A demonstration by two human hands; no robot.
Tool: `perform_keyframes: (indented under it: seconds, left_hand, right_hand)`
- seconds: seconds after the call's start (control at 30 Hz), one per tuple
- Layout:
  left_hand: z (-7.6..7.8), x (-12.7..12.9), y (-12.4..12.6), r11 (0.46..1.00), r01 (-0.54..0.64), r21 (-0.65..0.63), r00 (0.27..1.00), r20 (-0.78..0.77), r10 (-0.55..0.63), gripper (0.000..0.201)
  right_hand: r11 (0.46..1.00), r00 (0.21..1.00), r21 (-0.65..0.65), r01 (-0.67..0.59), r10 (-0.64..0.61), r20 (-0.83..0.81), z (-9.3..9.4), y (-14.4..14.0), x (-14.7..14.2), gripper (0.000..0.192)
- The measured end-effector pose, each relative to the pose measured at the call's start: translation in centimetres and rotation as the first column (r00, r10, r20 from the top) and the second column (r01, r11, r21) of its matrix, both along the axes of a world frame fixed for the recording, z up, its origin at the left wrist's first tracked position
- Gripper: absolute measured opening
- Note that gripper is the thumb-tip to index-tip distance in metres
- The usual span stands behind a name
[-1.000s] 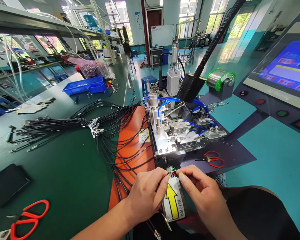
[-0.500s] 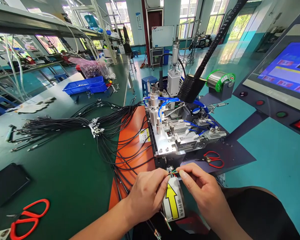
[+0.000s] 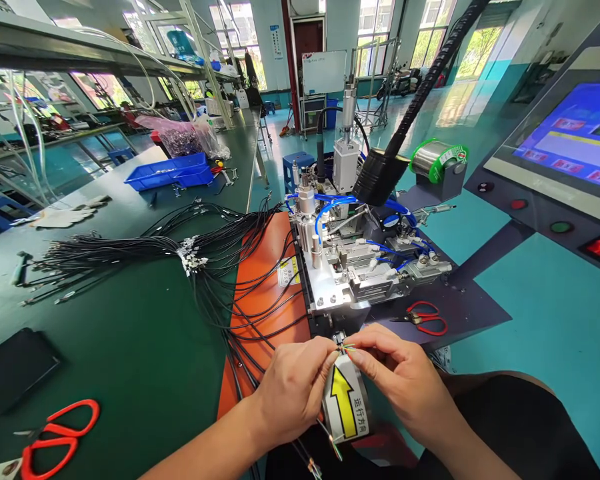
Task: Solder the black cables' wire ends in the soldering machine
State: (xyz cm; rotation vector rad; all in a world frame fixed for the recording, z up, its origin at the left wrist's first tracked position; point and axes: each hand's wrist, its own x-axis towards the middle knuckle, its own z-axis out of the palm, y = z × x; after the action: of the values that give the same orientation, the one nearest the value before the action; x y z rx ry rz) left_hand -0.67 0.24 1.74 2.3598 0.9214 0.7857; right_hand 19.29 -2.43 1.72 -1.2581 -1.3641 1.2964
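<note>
**benchrat:** Right at the front edge of the green table (image 3: 130,347), both hands sit just below the soldering machine (image 3: 350,267). Going big to small: the machine, the orange mat (image 3: 265,293) under the cables, then the tiny coloured wires (image 3: 347,347) pinched between the two hands. Left hand (image 3: 293,390) is clenched on the cable just behind the stripped end, right hand (image 3: 405,380) has thumb and forefinger nipped on the wire tips, touching the left fingers (image 3: 325,353).

**wirenut:** My take on doing it well: keep the left grip close to the stripped end so the strands don't flop, and fan the tips with the right so each colour lies apart and flat. Go gently, I'd guess those strands kink easily. Line them up with the fixture mouth just above the yellow arrow label (image 3: 345,407).

**benchrat:** Counts?

**wirenut:** One touchscreen (image 3: 570,140), one solder spool (image 3: 440,160), one blue tray (image 3: 173,171). Two red scissors: one pair (image 3: 55,433) near left, one pair (image 3: 425,318) right of the fixture. One big bundle of black cables (image 3: 130,250), too many to count. Coloured wires too small to count.
</note>
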Motion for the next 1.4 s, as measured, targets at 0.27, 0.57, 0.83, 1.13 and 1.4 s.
perform_keyframes:
  seconds: [0.27, 0.57, 0.83, 1.13, 1.4]
  left_hand:
    - [0.0, 0.0, 0.0, 1.000, -0.002, 0.003, 1.000, -0.005, 0.002, 0.012]
    - [0.0, 0.1, 0.0, 1.000, -0.002, 0.014, 1.000, 0.004, 0.002, 0.012]
    - [-0.2, 0.1, 0.0, 1.000, 0.000, 0.008, 1.000, 0.001, 0.000, 0.013]
    - [-0.4, -0.1, 0.2, 1.000, 0.020, -0.004, 1.000, 0.022, -0.020, 0.014]
    - [-0.4, 0.0, 0.4, 0.997, 0.072, 0.037, 0.997, 0.001, -0.072, 0.011]
  right_hand:
    - [1.000, 1.000, 0.018, -0.006, 0.005, 0.030, -0.1, 0.1, -0.1, 0.014]
    - [1.000, 1.000, 0.005, -0.011, 0.011, 0.007, -0.2, 0.1, -0.2, 0.018]
    - [1.000, 1.000, 0.000, -0.014, 0.014, 0.003, -0.2, -0.2, -0.2, 0.019]
    - [0.994, 0.993, -0.008, -0.105, 0.105, -0.059, 0.2, 0.5, 0.0, 0.017]
    - [0.918, 0.918, 0.102, -0.382, 0.365, 0.154, 1.7, 2.5, 2.7, 0.012]
